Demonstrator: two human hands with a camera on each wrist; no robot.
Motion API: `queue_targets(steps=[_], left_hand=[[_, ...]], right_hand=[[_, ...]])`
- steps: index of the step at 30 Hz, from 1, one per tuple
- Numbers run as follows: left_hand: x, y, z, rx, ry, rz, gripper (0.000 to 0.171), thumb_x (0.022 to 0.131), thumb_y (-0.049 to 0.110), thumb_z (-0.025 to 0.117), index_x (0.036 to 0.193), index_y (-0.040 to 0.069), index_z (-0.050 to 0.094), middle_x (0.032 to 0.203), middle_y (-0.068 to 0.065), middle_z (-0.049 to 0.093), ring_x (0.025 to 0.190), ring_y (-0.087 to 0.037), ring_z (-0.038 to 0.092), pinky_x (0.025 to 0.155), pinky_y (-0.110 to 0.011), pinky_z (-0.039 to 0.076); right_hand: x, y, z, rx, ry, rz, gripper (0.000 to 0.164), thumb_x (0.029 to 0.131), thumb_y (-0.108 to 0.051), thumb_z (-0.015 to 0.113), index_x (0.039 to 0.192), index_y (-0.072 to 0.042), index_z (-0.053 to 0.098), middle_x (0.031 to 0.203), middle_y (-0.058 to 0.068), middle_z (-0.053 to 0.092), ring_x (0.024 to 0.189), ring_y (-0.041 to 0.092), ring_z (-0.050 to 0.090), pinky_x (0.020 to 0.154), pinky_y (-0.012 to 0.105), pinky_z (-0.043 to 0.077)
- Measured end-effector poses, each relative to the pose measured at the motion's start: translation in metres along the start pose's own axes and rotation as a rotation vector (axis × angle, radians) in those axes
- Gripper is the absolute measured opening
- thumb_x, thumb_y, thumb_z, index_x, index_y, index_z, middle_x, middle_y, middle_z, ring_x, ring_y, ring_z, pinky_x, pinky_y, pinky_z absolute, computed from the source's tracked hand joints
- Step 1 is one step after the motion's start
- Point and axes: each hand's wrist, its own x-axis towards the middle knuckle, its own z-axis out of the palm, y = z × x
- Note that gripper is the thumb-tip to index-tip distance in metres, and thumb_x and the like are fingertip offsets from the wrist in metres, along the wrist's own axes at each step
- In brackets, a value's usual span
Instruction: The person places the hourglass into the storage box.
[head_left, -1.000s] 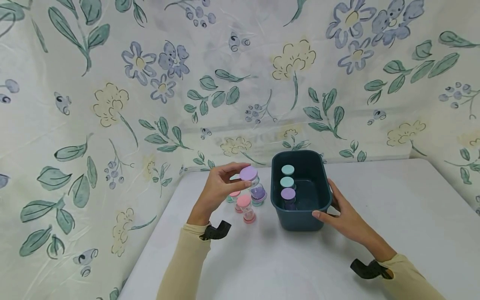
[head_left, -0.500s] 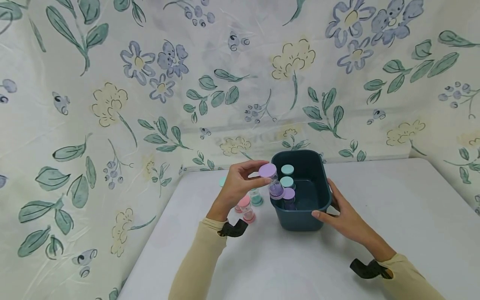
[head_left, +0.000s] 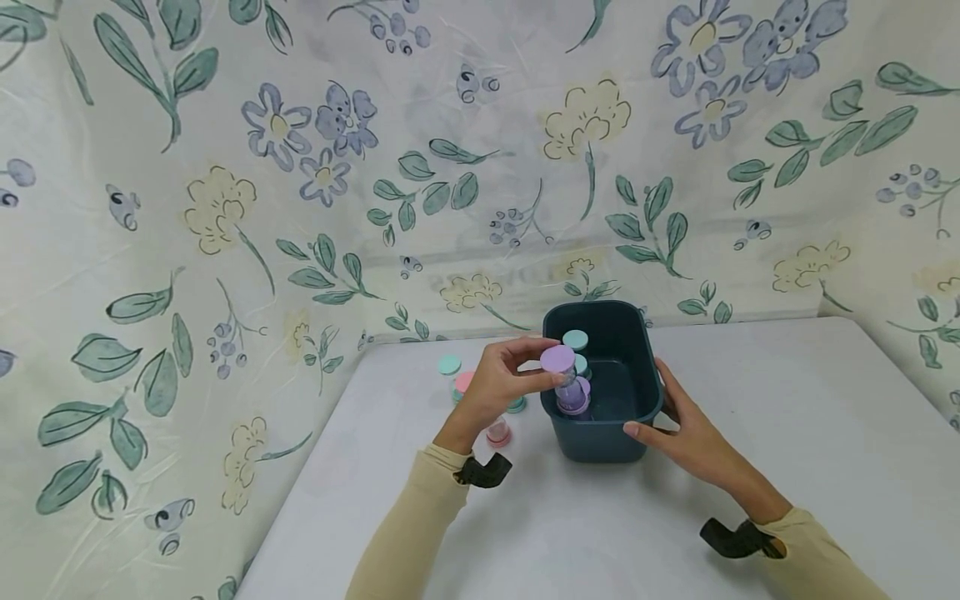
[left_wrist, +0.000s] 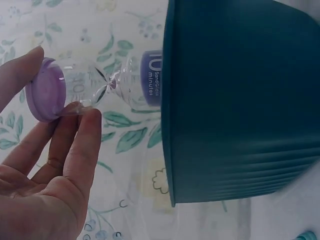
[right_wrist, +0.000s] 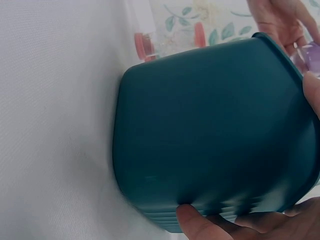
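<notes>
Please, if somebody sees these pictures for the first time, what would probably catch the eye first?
Probably the dark teal bin on the white table, held at its near right corner by the right grip. Next, the purple-capped sandglass, pinched in the left grip at the left side of the bin's opening. Behind them, the flowered cloth fills most of the head view.

The bin [head_left: 600,442] is dark teal, the sandglass [left_wrist: 86,82] lilac-capped (purple below), the backdrop [head_left: 480,217] floral on white.
</notes>
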Motion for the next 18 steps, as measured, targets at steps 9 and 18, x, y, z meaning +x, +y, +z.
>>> queue_targets(steps=[9,18], left_hand=[[-0.001,-0.006,0.008,0.071,-0.032,-0.059,0.043,0.089,0.009,0.080,0.130,0.007,0.071,0.127,-0.013,0.072,0.114,-0.019,0.069,0.098,-0.031,0.060],[-0.003,-0.009,0.013,0.101,-0.065,-0.128,0.046,0.088,0.011,0.081,0.133,0.008,0.069,0.130,-0.013,0.071,0.114,-0.021,0.071,0.096,-0.034,0.061]], right_hand=[[-0.001,0.000,0.000,0.003,-0.003,0.003,0.106,0.097,-0.035,0.072,0.167,-0.023,-0.007,0.172,0.026,0.009,0.150,0.059,0.027,0.105,0.067,0.046],[0.000,0.001,0.000,0.000,-0.005,0.008,0.107,0.097,-0.036,0.072,0.167,-0.025,-0.008,0.172,0.027,0.009,0.151,0.059,0.026,0.105,0.067,0.045]])
